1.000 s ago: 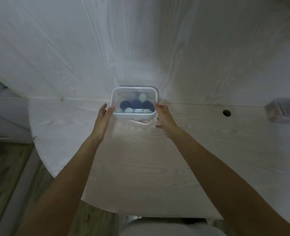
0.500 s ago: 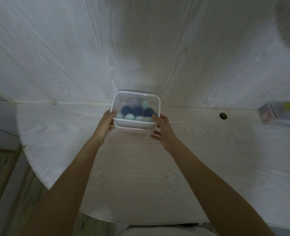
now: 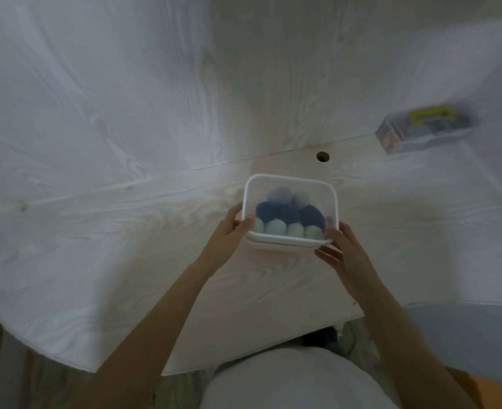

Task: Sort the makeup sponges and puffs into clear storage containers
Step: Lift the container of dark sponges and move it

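Observation:
A clear storage container [image 3: 291, 181] with a white rim holds several makeup sponges [image 3: 289, 215] in dark blue, mint and lilac. It is tilted toward me above the white wooden desk [image 3: 125, 246]. My left hand [image 3: 229, 236] grips its left side, thumb on the rim. My right hand [image 3: 345, 253] grips its near right corner, fingers curled under it.
A second clear container [image 3: 423, 131] with a yellow handle and mixed contents sits at the back right against the wall. A round cable hole [image 3: 322, 156] is in the desk behind the held container. A grey chair seat [image 3: 473, 340] is at the lower right.
Both hands closed on the container at the wall and lifted it toward me, tilting it. The view shifted left, so everything now appears further right.

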Tool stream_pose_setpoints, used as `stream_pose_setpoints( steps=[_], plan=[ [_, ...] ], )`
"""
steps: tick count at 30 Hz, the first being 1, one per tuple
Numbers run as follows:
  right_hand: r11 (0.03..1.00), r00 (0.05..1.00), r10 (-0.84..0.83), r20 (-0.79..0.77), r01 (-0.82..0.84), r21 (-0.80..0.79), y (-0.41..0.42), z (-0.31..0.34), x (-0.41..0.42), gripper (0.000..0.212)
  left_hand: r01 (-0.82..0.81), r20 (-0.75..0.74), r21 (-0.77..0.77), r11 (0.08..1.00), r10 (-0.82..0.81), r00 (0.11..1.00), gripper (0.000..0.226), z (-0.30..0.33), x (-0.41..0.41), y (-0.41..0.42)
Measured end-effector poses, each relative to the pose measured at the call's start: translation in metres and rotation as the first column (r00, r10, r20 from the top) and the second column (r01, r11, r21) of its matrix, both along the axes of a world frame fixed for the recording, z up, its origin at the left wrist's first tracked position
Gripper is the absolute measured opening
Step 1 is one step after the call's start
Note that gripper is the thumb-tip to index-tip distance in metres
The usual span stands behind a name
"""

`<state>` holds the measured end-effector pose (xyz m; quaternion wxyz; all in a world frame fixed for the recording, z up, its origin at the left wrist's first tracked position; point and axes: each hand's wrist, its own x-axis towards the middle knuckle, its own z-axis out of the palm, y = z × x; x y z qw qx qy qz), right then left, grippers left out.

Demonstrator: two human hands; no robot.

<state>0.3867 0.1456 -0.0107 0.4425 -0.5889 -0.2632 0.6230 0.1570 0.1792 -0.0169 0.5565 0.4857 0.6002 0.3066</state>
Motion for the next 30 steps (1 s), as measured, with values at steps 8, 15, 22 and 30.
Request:
stream_pose_setpoints(
  steps=[8,15,22,30],
  plan=[
    [0.95,0.949,-0.313,0.02,0.313,0.014,-0.01,-0.003,0.118,0.032,0.184,-0.04,-0.027,0.982,-0.185,0.982,0.046,0.009,0.137,0.023],
    [0.922,0.923,-0.384,-0.004,0.383,0.061,0.033,0.015,0.227,0.036,0.097,0.139,-0.057,0.994,-0.088,0.986,0.045,0.018,0.26,0.06],
    [0.894,0.904,-0.426,-0.044,0.428,0.136,0.114,0.027,0.326,0.035,-0.058,0.262,-0.038,0.998,0.066,0.963,0.038,0.033,0.37,0.108],
    [0.89,0.924,-0.381,0.011,0.364,0.276,0.21,0.042,0.373,0.033,-0.184,0.319,-0.006,0.983,0.176,0.931,0.059,0.047,0.435,0.17]
  ],
)
